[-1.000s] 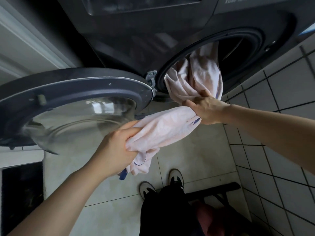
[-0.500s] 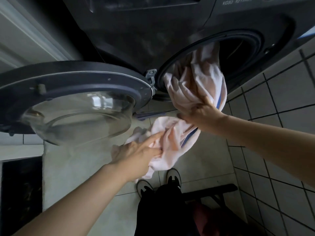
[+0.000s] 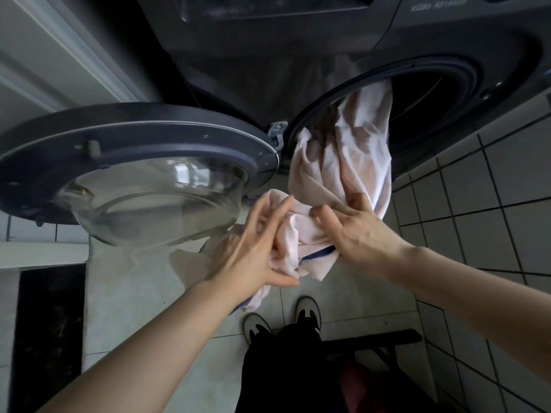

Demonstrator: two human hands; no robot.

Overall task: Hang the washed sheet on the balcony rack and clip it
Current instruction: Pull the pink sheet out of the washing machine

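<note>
Stood at the dark washing machine [image 3: 298, 70], its round door [image 3: 134, 162] swung wide to my left, glass bowl facing me and jutting close beside my left hand [image 3: 250, 248]. Tiled wall [image 3: 492, 189] ran along my right; pale floor tiles [image 3: 143, 308] below, my two shoes [image 3: 307, 308] near a dark frame [image 3: 387, 338] lying on the floor. The pale pink sheet [image 3: 343, 162] hung out of the drum opening [image 3: 432, 99], its long run slanting from upper right inside the drum down and leftward to a bunched end between my hands; a thin blue edge showed at the bottom folds. My right hand [image 3: 360, 231] gripped the bunch from above, fingers curled into the cloth. My left hand lay against the bunch, fingers spread and mostly straight, thumb under the folds. Pale lettering on the machine's top panel was too blurred to read surely
</note>
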